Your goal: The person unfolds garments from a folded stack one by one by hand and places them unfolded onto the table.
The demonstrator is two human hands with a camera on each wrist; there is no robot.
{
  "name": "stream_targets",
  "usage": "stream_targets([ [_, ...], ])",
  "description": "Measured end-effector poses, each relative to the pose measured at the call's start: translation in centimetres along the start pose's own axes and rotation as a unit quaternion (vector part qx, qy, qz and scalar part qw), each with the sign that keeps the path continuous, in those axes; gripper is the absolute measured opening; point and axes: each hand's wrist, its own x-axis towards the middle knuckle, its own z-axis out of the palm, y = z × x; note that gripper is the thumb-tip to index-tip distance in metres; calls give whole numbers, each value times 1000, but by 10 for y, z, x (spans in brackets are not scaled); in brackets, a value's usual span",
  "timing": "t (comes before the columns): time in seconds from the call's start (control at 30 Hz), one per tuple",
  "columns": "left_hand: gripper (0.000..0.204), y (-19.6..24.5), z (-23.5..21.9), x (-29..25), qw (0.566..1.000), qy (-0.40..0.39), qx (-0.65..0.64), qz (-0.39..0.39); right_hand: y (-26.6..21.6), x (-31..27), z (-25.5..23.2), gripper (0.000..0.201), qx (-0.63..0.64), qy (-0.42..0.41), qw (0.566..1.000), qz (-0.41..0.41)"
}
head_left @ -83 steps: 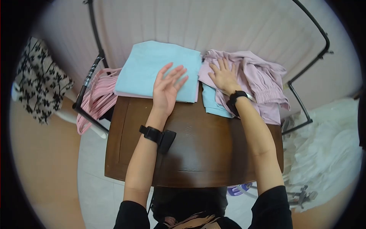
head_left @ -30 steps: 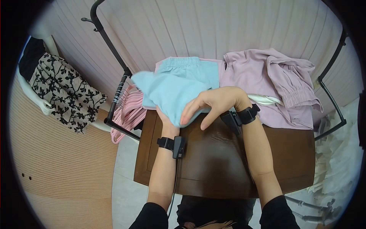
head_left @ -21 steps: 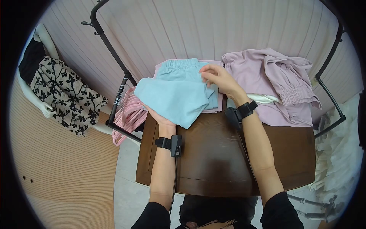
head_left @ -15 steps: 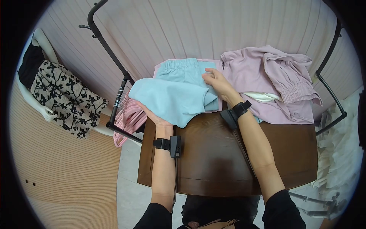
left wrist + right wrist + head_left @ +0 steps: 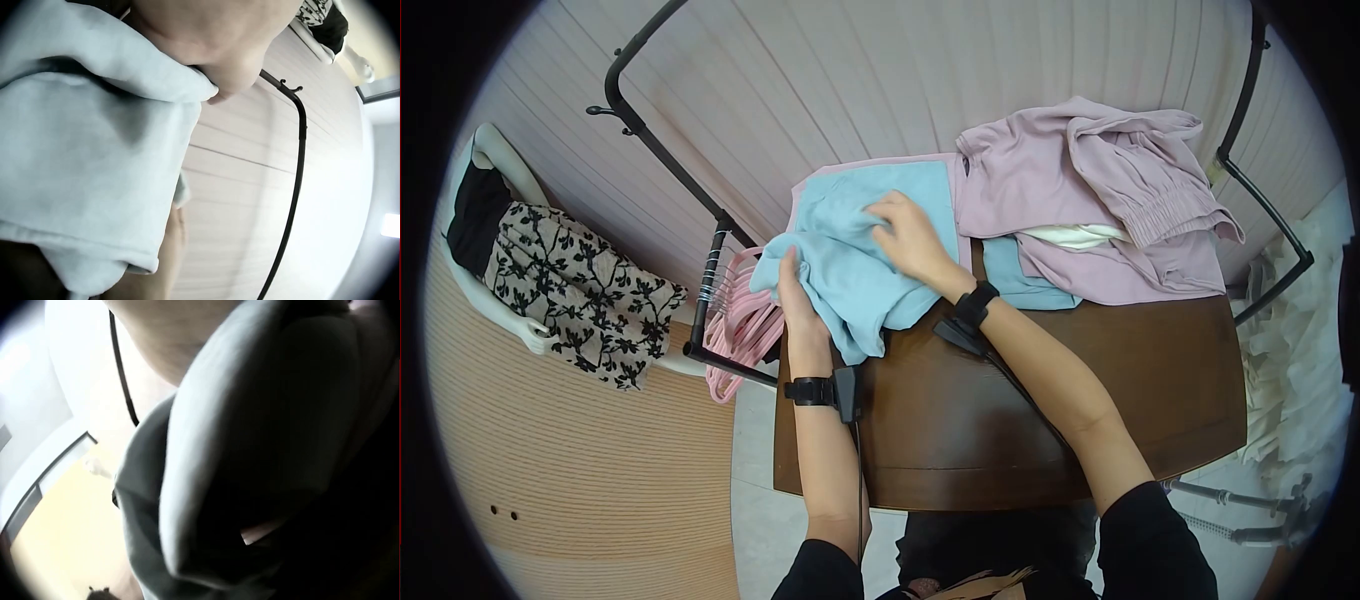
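Light blue pants (image 5: 865, 295) lie bunched at the back left of the table, over a flat folded light blue layer with pink cloth (image 5: 963, 220) showing at its edges. My left hand (image 5: 798, 305) grips their left side, thumb on top and fingers hidden underneath. In the left wrist view its thumb (image 5: 231, 81) presses the cloth edge. My right hand (image 5: 920, 245) pinches the fabric near the middle with bent fingers, raising a crease. A corner of the pants droops toward the front. Dark folds of cloth (image 5: 206, 456) fill much of the right wrist view.
A rumpled pink garment (image 5: 1040, 170) with a white strip (image 5: 1080, 236) lies right, over another light blue piece (image 5: 1020, 285). Pink hangers (image 5: 745, 340) hang on the black rack (image 5: 670, 155) at the left. A mannequin in a patterned skirt (image 5: 580, 285) stands beyond the brown table (image 5: 1020, 400).
My right hand has come from the right side onto the pants and now pinches them. The pants, first flat and smooth, are lifted and bunched; their waistband has gone from sight.
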Motion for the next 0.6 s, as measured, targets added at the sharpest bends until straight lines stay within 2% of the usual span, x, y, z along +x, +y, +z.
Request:
stream_targets([
  [0.03,50,4,8,-6,999,-28,-10,9,-6,-1,4,22,-13,12,995,-103],
  [0.07,50,6,14,-11,999,-29,-12,7,-20,-3,4,22,-16,11,995,-102],
  [0.13,56,14,22,-24,998,-46,28,14,-44,-10,3,24,-69,-71,955,-279],
  [0.17,55,23,28,-36,997,-66,38,20,-50,-13,4,24,-70,-69,956,-277],
  [0.23,52,28,4,-25,996,-76,40,0,-59,-19,3,24,-142,-127,904,-382],
  [0.27,51,30,-10,-16,996,-81,40,-18,-62,-23,6,24,-143,-126,905,-379],
  [0.3,45,30,-22,-7,996,-51,31,-70,-65,-27,8,24,-146,-191,894,-378],
  [0.33,45,28,-23,-5,996,-51,29,-72,-68,-29,9,24,-148,-257,878,-375],
  [0.37,43,25,-25,-3,996,-4,43,-76,-71,-29,7,21,-112,-298,884,-343],
  [0.4,43,23,-26,-1,994,42,58,-80,-71,-28,4,21,-113,-299,884,-340],
  [0.47,48,25,-28,5,997,48,31,-59,-68,-14,-6,17,103,-331,919,-190],
  [0.5,48,28,-23,0,999,-1,-23,-23,-63,-5,-13,18,142,-280,934,-170],
  [0.53,48,30,-20,-3,996,-49,-75,13,-55,4,-20,18,142,-280,934,-170],
  [0.6,47,40,-27,5,995,-47,-82,26,-39,19,-38,29,148,-144,975,-81],
])
